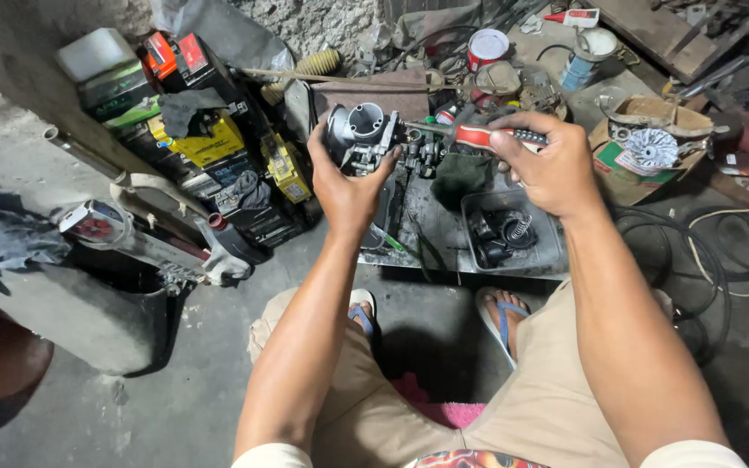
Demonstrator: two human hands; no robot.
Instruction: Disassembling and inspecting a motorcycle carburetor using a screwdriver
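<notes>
My left hand (346, 184) grips a grey metal carburettor (359, 137) from below, holding it up over a dirty metal tray. My right hand (550, 166) is closed around a screwdriver (478, 136) with a red and black handle. Its shaft points left, and the tip meets the right side of the carburettor. Both forearms reach forward from my knees, and I sit low in tan shorts with sandalled feet on the concrete.
A clear plastic tub (513, 232) with small dark parts and a spring sits under my right hand. Stacked boxes and batteries (201, 130) stand at the left. A cardboard box with a finned metal part (648, 147) is at the right, by coiled cables (721, 251).
</notes>
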